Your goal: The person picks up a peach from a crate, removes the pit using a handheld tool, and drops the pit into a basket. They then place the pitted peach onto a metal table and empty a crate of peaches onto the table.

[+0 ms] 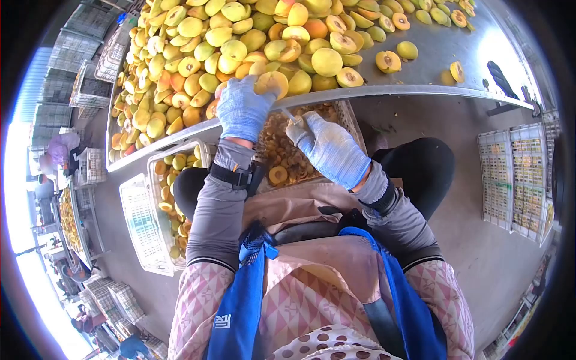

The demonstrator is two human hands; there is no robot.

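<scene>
My left hand [245, 108], in a blue-grey knit glove, holds a halved yellow fruit [272, 84] at the near edge of the metal table. Just right of and below it, my right hand [327, 144], gloved the same way, is closed around a small tool [289, 114] whose thin blade points toward the fruit. A large heap of halved yellow-green fruit [240, 48] covers the table beyond my hands. Under my hands, a crate [354, 123] holds brown pits and scraps [294, 141], with a fruit half lying among them.
The table's metal rim [384, 90] crosses in front of me. At the left, a white crate [207, 153] holds fruit halves beside another white crate [141, 222]. Stacked crates [513, 180] stand at the right. Another person [63, 150] is at the far left.
</scene>
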